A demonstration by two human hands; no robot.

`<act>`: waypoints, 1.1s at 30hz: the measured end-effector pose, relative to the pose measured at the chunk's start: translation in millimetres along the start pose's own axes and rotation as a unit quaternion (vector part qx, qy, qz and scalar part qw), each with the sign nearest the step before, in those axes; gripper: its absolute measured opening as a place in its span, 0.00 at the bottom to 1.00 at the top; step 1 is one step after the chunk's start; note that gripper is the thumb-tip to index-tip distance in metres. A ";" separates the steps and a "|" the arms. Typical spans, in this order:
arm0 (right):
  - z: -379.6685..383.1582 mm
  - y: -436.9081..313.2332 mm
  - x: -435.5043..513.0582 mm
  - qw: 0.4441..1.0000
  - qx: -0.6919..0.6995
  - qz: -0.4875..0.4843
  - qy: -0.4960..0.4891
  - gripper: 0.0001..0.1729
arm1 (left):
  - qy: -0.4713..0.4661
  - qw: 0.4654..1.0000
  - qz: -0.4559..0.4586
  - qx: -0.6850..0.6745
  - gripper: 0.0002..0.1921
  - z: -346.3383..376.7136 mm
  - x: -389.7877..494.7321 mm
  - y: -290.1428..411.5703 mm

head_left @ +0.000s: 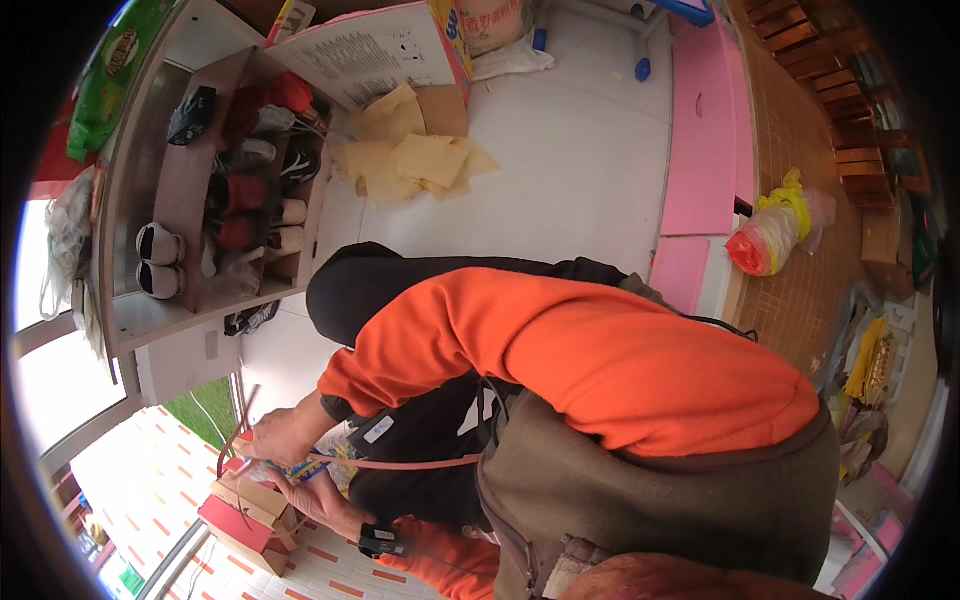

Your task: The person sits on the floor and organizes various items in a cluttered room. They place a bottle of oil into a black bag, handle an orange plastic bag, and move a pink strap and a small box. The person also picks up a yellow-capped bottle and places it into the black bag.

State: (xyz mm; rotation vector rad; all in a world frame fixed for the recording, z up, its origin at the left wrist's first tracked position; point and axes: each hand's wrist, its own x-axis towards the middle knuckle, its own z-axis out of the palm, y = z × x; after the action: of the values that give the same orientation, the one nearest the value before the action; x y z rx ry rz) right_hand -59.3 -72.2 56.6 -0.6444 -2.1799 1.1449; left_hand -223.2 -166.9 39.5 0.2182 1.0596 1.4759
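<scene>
My right hand (281,437), the upper one in view, grips a thin reddish-brown strap (226,450) whose end sticks up past the fingers. Just below it is my left hand (321,499), palm up, its fingertips near a small whitish thing that is too blurred to name. Between the hands lies a blue and yellow printed packet (306,469). A pinkish flat strap (405,465) stretches from the hands towards my vest. Under and beside my left hand stands a cardboard box (259,506) with a red panel. Fingers and straps overlap, so the left grip is unclear.
A shoe rack (176,187) holding shoes stands at upper left. Brown paper sheets (427,161) lie on the floor by a large printed carton (375,56). Pink cabinet doors (701,120) and a wrapped plastic bundle (765,236) are at right. A glazed door frame (82,420) borders the left.
</scene>
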 end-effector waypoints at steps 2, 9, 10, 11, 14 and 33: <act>-7.4 6.8 3.5 0.999 -0.027 0.004 0.024 0.23 | 0.008 0.998 -0.052 0.033 0.24 7.0 16.2 1.8; -21.6 29.9 10.9 0.959 -0.276 0.039 0.050 0.18 | -0.121 0.983 -0.134 -0.017 0.22 39.4 79.2 -31.9; -24.3 31.5 7.3 0.954 -0.295 0.054 0.029 0.16 | -0.084 0.990 -0.115 -0.002 0.22 43.8 86.0 -36.6; -29.6 32.9 5.3 0.962 -0.260 0.046 0.071 0.16 | -0.092 0.986 -0.139 -0.014 0.22 49.3 91.0 -33.9; -53.4 32.0 -4.2 0.979 -0.164 0.063 0.102 0.15 | -0.085 0.987 -0.131 -0.023 0.21 78.3 93.5 -39.5; -142.8 33.2 -109.4 0.978 0.014 0.091 0.185 0.31 | -0.114 0.987 -0.102 0.047 0.26 183.4 59.2 -106.5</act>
State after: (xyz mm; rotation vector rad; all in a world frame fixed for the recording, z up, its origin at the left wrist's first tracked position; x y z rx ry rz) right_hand 121.6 -45.9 64.0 -0.9772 -1.8148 1.0468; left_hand -38.7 -46.8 41.6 0.3281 0.9382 1.1882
